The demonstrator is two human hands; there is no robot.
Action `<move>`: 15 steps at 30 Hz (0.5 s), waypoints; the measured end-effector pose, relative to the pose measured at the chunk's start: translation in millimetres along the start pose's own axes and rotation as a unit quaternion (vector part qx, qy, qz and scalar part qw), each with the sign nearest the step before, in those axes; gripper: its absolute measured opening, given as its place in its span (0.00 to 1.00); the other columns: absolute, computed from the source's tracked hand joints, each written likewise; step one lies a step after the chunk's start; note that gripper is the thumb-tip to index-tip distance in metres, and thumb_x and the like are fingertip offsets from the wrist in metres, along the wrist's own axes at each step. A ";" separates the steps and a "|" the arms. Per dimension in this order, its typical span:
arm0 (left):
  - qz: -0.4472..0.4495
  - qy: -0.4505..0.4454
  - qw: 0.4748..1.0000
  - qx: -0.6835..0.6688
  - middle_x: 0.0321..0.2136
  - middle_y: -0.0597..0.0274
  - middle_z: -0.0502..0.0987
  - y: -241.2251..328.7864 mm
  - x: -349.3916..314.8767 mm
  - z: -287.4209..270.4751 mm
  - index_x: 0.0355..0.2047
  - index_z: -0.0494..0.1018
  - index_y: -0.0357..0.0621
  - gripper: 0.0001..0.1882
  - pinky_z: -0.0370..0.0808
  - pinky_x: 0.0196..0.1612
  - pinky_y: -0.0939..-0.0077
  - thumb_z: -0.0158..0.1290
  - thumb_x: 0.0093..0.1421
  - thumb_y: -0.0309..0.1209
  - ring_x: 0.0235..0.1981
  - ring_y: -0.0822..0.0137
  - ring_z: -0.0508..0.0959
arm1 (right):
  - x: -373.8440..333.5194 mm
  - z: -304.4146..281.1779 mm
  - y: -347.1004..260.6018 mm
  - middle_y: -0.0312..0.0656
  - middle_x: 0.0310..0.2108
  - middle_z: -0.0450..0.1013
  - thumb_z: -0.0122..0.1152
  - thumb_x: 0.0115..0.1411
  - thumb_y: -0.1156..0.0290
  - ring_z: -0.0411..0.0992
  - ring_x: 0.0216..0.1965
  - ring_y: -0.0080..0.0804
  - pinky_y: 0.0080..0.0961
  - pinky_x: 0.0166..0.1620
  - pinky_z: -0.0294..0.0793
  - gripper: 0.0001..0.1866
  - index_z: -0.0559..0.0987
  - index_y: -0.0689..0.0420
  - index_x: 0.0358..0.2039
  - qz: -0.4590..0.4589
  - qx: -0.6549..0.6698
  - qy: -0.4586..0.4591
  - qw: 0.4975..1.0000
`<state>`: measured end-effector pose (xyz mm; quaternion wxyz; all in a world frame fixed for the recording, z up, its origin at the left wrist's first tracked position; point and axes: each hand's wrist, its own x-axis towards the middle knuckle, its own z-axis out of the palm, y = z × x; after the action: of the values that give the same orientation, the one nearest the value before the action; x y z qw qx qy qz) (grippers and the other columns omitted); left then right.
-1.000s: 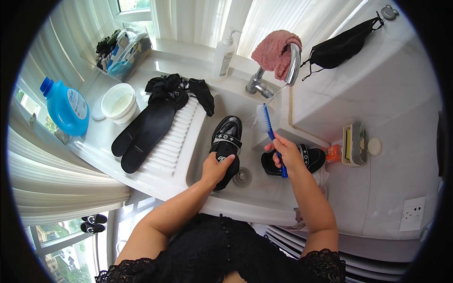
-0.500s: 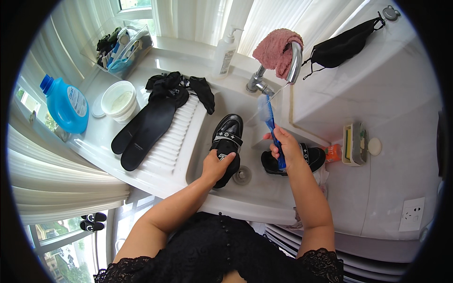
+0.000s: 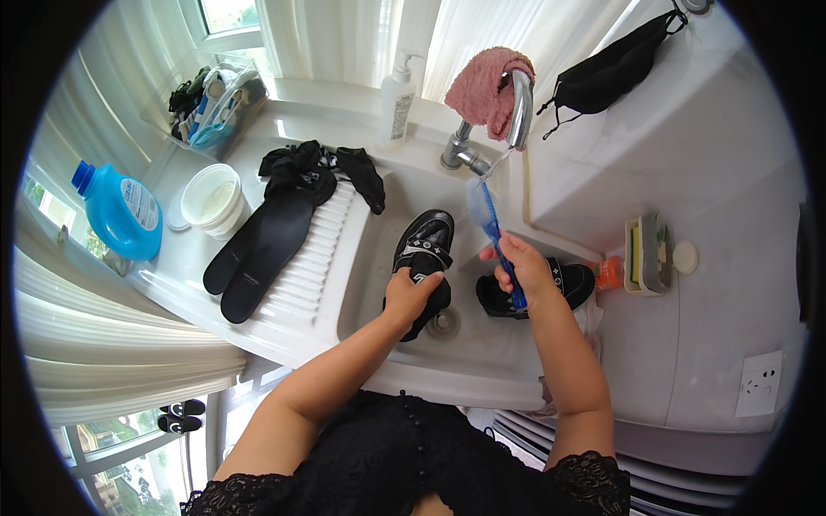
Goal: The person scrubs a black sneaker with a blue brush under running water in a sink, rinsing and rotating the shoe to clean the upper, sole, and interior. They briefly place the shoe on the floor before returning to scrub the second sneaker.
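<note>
My left hand [image 3: 413, 297] grips a black shoe [image 3: 428, 230] by its opening, over the left part of the sink basin. The shoe's toe points away from me, and a patterned strap crosses its top. In my right hand [image 3: 523, 265] is a blue scrubbing brush [image 3: 493, 225], held by the handle with its bristle end up. A thin stream from the faucet [image 3: 521, 107] runs down at the brush head. Behind my right wrist, a second black shoe [image 3: 572, 282] lies on the right side of the sink, partly hidden by the hand.
Two black insoles [image 3: 274, 249] and black cloth pieces [image 3: 353, 172] lie on the ribbed washboard [image 3: 318, 275]. Left of them stand a white tub [image 3: 213, 202] and a blue detergent bottle [image 3: 122, 211]. A pump bottle [image 3: 397, 103] is behind the basin [image 3: 366, 284]; a pink cloth [image 3: 489, 90] drapes the faucet.
The held shoe has shifted slightly right within the basin. The brush stays under the running water, its head slightly lower. The whole view has tilted a little.
</note>
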<state>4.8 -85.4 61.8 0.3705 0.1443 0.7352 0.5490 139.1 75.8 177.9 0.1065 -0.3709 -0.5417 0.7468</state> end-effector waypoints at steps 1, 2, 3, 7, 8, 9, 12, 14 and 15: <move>0.004 0.007 1.000 0.006 0.39 0.42 0.78 1.9 0.4 3.2 0.46 0.70 0.27 0.36 0.73 0.45 0.65 0.63 0.48 0.48 0.41 0.53 0.79 | 1.2 -4.4 5.6 0.40 0.34 0.74 0.47 0.68 0.62 0.63 0.17 0.17 0.14 0.16 0.61 0.23 0.65 0.55 0.61 -0.009 -0.045 0.008 0.999; 0.009 0.014 1.000 0.011 0.39 0.42 0.78 3.6 0.8 5.8 0.46 0.70 0.27 0.36 0.73 0.45 0.65 0.63 0.48 0.48 0.41 0.53 0.79 | 2.1 -4.7 13.1 0.40 0.33 0.75 0.48 0.67 0.63 0.65 0.18 0.21 0.18 0.18 0.64 0.23 0.66 0.54 0.61 -0.036 -0.162 0.012 0.986; 0.018 0.010 1.000 0.008 0.38 0.45 0.78 0.8 3.2 8.0 0.45 0.70 0.27 0.34 0.74 0.43 0.68 0.63 0.49 0.46 0.39 0.57 0.79 | 4.1 -4.4 25.7 0.41 0.33 0.75 0.49 0.67 0.64 0.67 0.19 0.24 0.23 0.20 0.67 0.23 0.66 0.53 0.61 -0.062 -0.276 0.017 0.959; 0.049 -0.003 0.999 0.014 0.36 0.50 0.78 -12.7 12.4 10.8 0.44 0.70 0.26 0.31 0.75 0.39 0.72 0.64 0.50 0.42 0.36 0.64 0.78 | 16.4 -0.8 53.5 0.47 0.33 0.73 0.50 0.61 0.68 0.75 0.29 0.51 0.45 0.35 0.75 0.24 0.68 0.44 0.59 -0.193 -0.709 0.119 0.668; 0.058 -0.006 0.998 0.021 0.36 0.50 0.78 -11.5 12.5 10.8 0.45 0.70 0.26 0.32 0.75 0.40 0.72 0.64 0.50 0.42 0.36 0.64 0.78 | 15.2 1.2 55.5 0.47 0.33 0.72 0.49 0.60 0.69 0.75 0.29 0.51 0.45 0.35 0.75 0.25 0.68 0.44 0.60 -0.196 -0.713 0.116 0.663; 0.064 -0.013 0.997 0.038 0.36 0.49 0.78 -10.4 10.8 11.0 0.45 0.70 0.26 0.32 0.75 0.40 0.71 0.64 0.50 0.43 0.36 0.63 0.78 | 12.4 3.3 58.8 0.47 0.33 0.72 0.49 0.60 0.70 0.75 0.29 0.50 0.45 0.34 0.76 0.26 0.67 0.43 0.60 -0.200 -0.716 0.114 0.659; 0.071 -0.026 0.994 0.075 0.37 0.46 0.78 -4.8 0.5 4.4 0.45 0.70 0.26 0.33 0.75 0.42 0.70 0.63 0.50 0.44 0.38 0.61 0.79 | 16.0 1.8 57.9 0.47 0.34 0.71 0.48 0.59 0.72 0.75 0.28 0.50 0.45 0.34 0.76 0.27 0.66 0.44 0.61 -0.187 -0.738 0.109 0.639; 0.073 -0.031 0.995 0.065 0.38 0.44 0.78 -7.3 8.9 6.9 0.45 0.70 0.26 0.33 0.74 0.42 0.69 0.63 0.50 0.45 0.38 0.59 0.79 | 23.3 -4.5 47.0 0.48 0.35 0.71 0.47 0.59 0.73 0.75 0.28 0.49 0.44 0.34 0.76 0.28 0.65 0.45 0.62 -0.168 -0.745 0.130 0.632; 0.077 -0.025 0.994 0.070 0.38 0.44 0.78 -9.3 9.2 7.7 0.45 0.70 0.26 0.34 0.74 0.42 0.68 0.63 0.50 0.45 0.39 0.58 0.79 | 21.8 -2.6 45.9 0.48 0.35 0.71 0.47 0.59 0.73 0.76 0.29 0.49 0.44 0.34 0.76 0.28 0.65 0.45 0.62 -0.172 -0.754 0.101 0.626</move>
<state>5.6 -77.6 48.8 0.3342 0.2393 0.7495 0.5189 136.7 72.0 127.2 -0.0301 -0.2949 -0.9551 0.0034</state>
